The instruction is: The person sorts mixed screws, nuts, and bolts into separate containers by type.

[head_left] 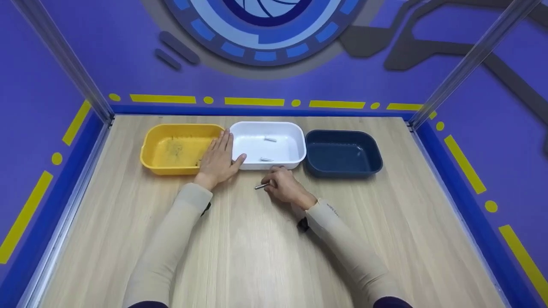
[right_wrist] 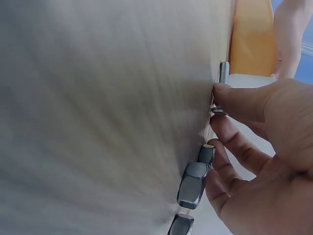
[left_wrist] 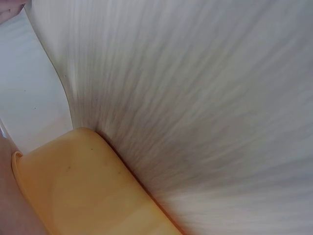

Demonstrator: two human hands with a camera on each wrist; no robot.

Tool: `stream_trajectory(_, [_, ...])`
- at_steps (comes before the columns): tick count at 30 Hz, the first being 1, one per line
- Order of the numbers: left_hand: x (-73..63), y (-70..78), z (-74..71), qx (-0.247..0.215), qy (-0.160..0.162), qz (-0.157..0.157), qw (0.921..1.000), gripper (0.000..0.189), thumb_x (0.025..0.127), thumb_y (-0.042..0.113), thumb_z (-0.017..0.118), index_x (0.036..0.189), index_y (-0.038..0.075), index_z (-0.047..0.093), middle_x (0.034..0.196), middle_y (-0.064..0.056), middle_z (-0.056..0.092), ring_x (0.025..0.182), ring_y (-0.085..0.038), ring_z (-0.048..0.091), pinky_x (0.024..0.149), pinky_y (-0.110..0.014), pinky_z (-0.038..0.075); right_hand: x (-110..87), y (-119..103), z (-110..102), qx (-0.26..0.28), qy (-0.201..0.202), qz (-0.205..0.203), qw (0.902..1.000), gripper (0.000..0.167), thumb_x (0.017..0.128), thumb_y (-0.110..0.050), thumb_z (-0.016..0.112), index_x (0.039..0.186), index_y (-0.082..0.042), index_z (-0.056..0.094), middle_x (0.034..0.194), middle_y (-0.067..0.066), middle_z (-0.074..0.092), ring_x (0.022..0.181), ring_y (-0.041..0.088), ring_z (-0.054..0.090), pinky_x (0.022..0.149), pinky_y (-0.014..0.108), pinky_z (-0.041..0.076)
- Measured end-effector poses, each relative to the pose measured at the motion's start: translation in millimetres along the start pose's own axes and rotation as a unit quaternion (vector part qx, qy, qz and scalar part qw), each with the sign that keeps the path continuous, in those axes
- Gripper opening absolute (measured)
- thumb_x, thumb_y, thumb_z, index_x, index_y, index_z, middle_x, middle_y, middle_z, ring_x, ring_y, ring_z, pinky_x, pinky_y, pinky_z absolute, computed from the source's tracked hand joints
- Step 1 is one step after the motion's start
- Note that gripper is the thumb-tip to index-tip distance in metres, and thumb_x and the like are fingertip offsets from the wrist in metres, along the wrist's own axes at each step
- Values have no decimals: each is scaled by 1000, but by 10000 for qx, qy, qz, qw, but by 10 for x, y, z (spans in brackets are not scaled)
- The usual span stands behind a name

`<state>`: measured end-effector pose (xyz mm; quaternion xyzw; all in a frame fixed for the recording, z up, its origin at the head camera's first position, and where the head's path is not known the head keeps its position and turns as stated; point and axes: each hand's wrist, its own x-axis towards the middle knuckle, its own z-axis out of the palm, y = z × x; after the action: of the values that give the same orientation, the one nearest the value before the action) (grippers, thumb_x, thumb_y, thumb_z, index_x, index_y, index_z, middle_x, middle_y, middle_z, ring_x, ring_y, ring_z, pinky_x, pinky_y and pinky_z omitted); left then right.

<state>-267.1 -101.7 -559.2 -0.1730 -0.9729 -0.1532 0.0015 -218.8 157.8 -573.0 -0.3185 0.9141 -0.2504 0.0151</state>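
My left hand (head_left: 218, 160) lies across the neighbouring rims of the yellow bin (head_left: 147, 160) and the white bin (head_left: 299, 147), its fingers straight and its thumb spread over the white one. In front of the white bin, my right hand (head_left: 284, 185) pinches a small silver bolt (head_left: 260, 186) between thumb and fingers, low over the table. The bolt's threaded end (right_wrist: 224, 71) sticks out past the thumb in the right wrist view. Two similar silver pieces, one farther back (head_left: 270, 139) and one nearer (head_left: 266, 159), lie inside the white bin.
A dark blue bin (head_left: 342, 173) stands right of the white one. Small dark bits (head_left: 175, 147) lie in the yellow bin. Several dark grey faceted pieces (right_wrist: 193, 185) show beneath the right fingers. Blue walls (head_left: 128, 72) enclose the wooden table (head_left: 257, 256).
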Motion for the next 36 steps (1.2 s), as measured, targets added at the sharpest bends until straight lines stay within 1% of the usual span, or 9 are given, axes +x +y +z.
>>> stream_trajectory(6, [1, 4, -2, -76, 31, 6, 10000, 91, 110, 63, 31, 169, -4, 10, 179, -21, 7, 167, -36, 7, 137, -50, 10, -4, -3, 3, 90, 79, 49, 9999, 8, 91, -6, 81, 98, -9, 85, 94, 7, 74, 95, 29, 64, 87, 50, 47])
stream_trajectory(9, [-4, 5, -9, -83, 13, 11, 10000, 91, 110, 63, 30, 169, -4, 10, 179, -21, 7, 167, -36, 7, 137, -50, 10, -4, -7, 1, 101, 44, 102, 9999, 6, 93, -7, 79, 97, -9, 84, 92, 7, 73, 95, 29, 64, 88, 51, 47])
stream_trajectory(14, [-8, 4, -16, -57, -12, 25, 10000, 91, 110, 63, 29, 169, -4, 10, 179, -21, 6, 167, -36, 6, 137, -50, 11, -4, -26, -15, 83, -91, 230, 9997, 6, 97, -9, 75, 97, -9, 81, 96, 7, 71, 100, 30, 63, 92, 51, 45])
stream_trajectory(18, [-13, 3, -11, -124, 75, 53, 9999, 90, 110, 62, 32, 169, -4, 12, 179, -22, 8, 167, -36, 7, 137, -51, 12, -8, -34, -24, 140, -12, 200, 9997, 6, 100, -12, 74, 99, -10, 79, 99, 6, 74, 103, 31, 65, 94, 53, 46])
stream_trajectory(22, [-21, 3, -4, -163, 155, 80, 9997, 90, 110, 60, 34, 168, -5, 14, 179, -23, 10, 167, -38, 9, 137, -52, 13, -10, -33, -29, 174, 131, 119, 9997, 6, 101, -14, 74, 100, -10, 78, 98, 5, 76, 101, 29, 68, 93, 51, 48])
stream_trajectory(25, [-25, 8, -13, -163, 173, 88, 9997, 90, 110, 60, 35, 168, -6, 14, 179, -23, 10, 167, -38, 10, 137, -53, 14, -3, -40, -49, 257, 168, 25, 9995, 7, 102, -13, 73, 101, -9, 78, 97, 5, 77, 96, 24, 70, 91, 47, 54])
stream_trajectory(29, [-25, 12, -25, -108, 161, 74, 9998, 90, 110, 60, 36, 168, -6, 14, 178, -23, 10, 167, -38, 10, 137, -52, 14, 11, -69, -102, 567, 165, -62, 9982, 8, 103, -9, 72, 101, -5, 79, 95, 6, 78, 87, 16, 68, 80, 38, 60])
stream_trajectory(32, [-21, 8, -19, -48, 131, 66, 9999, 90, 110, 60, 35, 168, -6, 14, 178, -23, 10, 167, -38, 9, 137, -52, 14, 16, -91, -147, 737, 154, 15, 9972, 9, 102, -8, 72, 102, -4, 80, 95, 6, 78, 85, 13, 66, 77, 36, 60])
stream_trajectory(36, [-14, 8, -12, -68, 102, 70, 9999, 90, 110, 61, 33, 168, -6, 12, 179, -23, 9, 167, -37, 8, 137, -51, 12, 16, -99, -198, 783, 128, 139, 9967, 10, 102, -4, 70, 105, -4, 80, 98, 7, 78, 87, 13, 66, 80, 36, 60])
